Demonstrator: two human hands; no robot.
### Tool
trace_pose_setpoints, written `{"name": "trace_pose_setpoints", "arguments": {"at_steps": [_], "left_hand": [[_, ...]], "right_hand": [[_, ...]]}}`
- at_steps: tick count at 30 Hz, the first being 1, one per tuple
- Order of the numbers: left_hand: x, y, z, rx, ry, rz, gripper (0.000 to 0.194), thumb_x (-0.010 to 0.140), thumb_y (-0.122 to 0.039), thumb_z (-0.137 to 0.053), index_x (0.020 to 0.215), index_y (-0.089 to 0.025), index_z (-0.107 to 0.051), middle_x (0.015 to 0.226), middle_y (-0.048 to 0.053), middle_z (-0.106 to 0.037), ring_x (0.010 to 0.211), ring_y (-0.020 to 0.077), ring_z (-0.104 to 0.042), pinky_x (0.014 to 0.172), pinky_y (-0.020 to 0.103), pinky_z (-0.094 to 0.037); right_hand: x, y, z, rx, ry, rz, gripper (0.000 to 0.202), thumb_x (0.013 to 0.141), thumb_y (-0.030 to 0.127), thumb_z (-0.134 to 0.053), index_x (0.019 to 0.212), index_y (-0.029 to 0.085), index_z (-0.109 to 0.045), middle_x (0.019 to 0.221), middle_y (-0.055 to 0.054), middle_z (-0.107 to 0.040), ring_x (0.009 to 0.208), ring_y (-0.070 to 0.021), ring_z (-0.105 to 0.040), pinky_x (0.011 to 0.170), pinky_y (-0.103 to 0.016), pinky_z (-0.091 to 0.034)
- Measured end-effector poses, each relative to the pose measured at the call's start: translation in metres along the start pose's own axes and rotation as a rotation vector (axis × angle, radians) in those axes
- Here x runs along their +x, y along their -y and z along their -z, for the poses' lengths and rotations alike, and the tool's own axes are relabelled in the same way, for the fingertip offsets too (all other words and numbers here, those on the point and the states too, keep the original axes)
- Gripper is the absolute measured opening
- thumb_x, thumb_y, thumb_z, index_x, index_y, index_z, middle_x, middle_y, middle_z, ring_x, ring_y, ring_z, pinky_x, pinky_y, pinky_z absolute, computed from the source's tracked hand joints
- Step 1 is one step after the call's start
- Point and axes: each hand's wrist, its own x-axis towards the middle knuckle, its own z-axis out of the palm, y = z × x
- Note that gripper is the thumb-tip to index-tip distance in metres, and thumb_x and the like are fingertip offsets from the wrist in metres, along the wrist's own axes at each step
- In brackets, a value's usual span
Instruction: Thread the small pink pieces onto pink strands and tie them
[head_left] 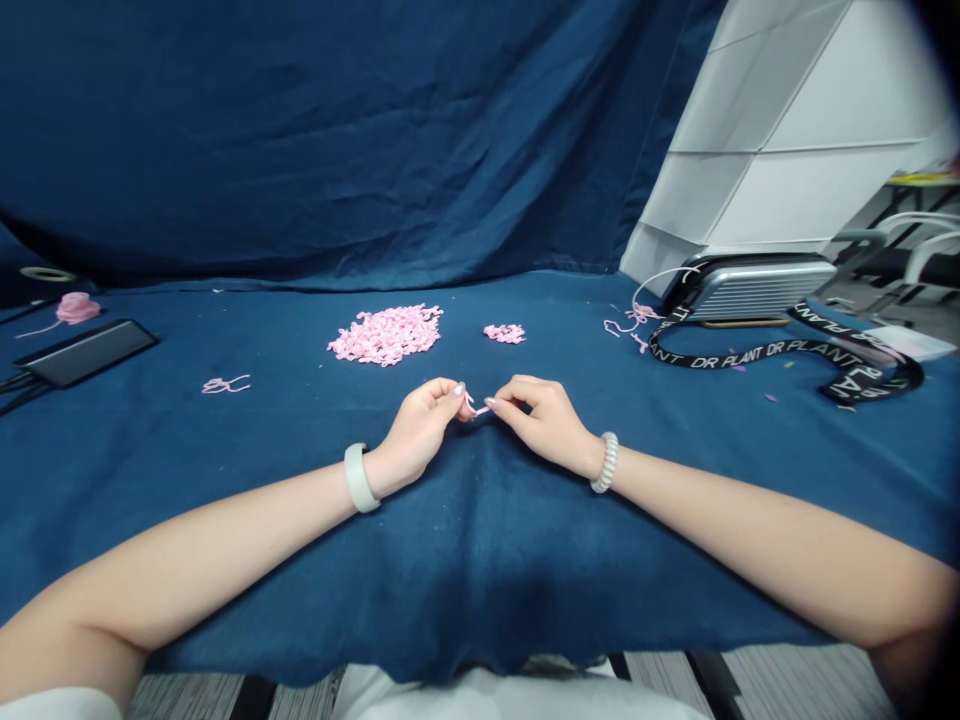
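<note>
My left hand (424, 425) and my right hand (547, 418) meet over the front middle of the blue cloth, fingertips a little apart. Between them runs a short piece of pink yarn (481, 411), pinched at both ends. The left wrist wears a pale bangle, the right a coiled band. Beyond the hands lies a large heap of short pink yarn pieces (386, 334). To its right is a much smaller pink heap (504, 333). A few loose pink strands (225, 384) rest to the left.
A pink yarn ball (77, 308) and a dark flat device with cables (86, 352) are at the far left. On the right are a silver ridged box (761, 287), a black lettered strap (739, 355) and tangled pink yarn (639, 315). Blue cloth (337, 140) hangs behind.
</note>
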Motion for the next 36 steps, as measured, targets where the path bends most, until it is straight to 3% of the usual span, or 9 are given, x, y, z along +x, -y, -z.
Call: {"name": "trace_pose_setpoints", "arguments": {"at_steps": [8, 12, 16, 23, 31, 36], "left_hand": [[0.0005, 0.0026, 0.0011, 0.047, -0.040, -0.006, 0.026, 0.084, -0.035, -0.056, 0.074, -0.011, -0.051, 0.067, 0.001, -0.054, 0.064, 0.0083, -0.050, 0.068, 0.022, -0.041], [0.0025, 0.0044, 0.0024, 0.026, -0.064, 0.056, 0.024, 0.080, -0.033, -0.062, 0.086, -0.011, -0.055, 0.075, 0.003, -0.061, 0.071, 0.0090, -0.056, 0.074, 0.023, -0.044], [0.0034, 0.0042, 0.0018, -0.043, -0.096, 0.126, 0.034, 0.074, -0.027, -0.069, 0.100, -0.010, -0.056, 0.081, 0.006, -0.066, 0.079, 0.0108, -0.062, 0.083, 0.025, -0.046], [0.0028, 0.0018, 0.0001, -0.122, -0.066, 0.154, 0.038, 0.067, -0.026, -0.075, 0.097, -0.009, -0.060, 0.095, 0.010, -0.067, 0.090, 0.0148, -0.064, 0.093, 0.029, -0.044], [0.0046, 0.0026, 0.0011, -0.131, -0.112, 0.106, 0.029, 0.070, -0.028, -0.073, 0.091, -0.008, -0.066, 0.097, 0.012, -0.066, 0.090, 0.0144, -0.061, 0.089, 0.027, -0.044], [0.0057, 0.0039, 0.0011, -0.211, -0.173, 0.103, 0.028, 0.071, -0.029, -0.072, 0.088, -0.010, -0.061, 0.089, 0.009, -0.066, 0.081, 0.0122, -0.061, 0.085, 0.028, -0.045]], "right_hand": [[0.0000, -0.0013, -0.0023, -0.058, 0.076, -0.006, 0.059, 0.076, 0.064, -0.030, 0.082, 0.015, -0.063, 0.086, 0.003, -0.056, 0.071, 0.0187, -0.036, 0.073, 0.002, -0.024], [0.0005, -0.0007, -0.0003, -0.040, 0.044, -0.038, 0.060, 0.076, 0.063, -0.031, 0.080, 0.012, -0.063, 0.083, 0.003, -0.055, 0.068, 0.0182, -0.035, 0.071, 0.001, -0.024], [0.0016, -0.0006, 0.0017, -0.018, -0.012, -0.086, 0.059, 0.075, 0.062, -0.033, 0.079, 0.011, -0.061, 0.081, 0.003, -0.055, 0.064, 0.0179, -0.034, 0.067, 0.001, -0.024], [0.0030, -0.0020, 0.0021, -0.002, -0.034, -0.106, 0.060, 0.074, 0.064, -0.034, 0.079, 0.010, -0.061, 0.083, 0.003, -0.056, 0.066, 0.0175, -0.036, 0.068, 0.002, -0.025], [0.0031, -0.0035, 0.0019, 0.033, -0.044, -0.054, 0.063, 0.074, 0.063, -0.034, 0.077, 0.006, -0.060, 0.079, 0.000, -0.055, 0.064, 0.0167, -0.033, 0.066, 0.000, -0.023], [0.0030, -0.0053, 0.0011, 0.023, -0.032, -0.048, 0.064, 0.074, 0.064, -0.033, 0.076, 0.005, -0.060, 0.076, 0.000, -0.054, 0.062, 0.0167, -0.031, 0.064, -0.001, -0.022]]}}
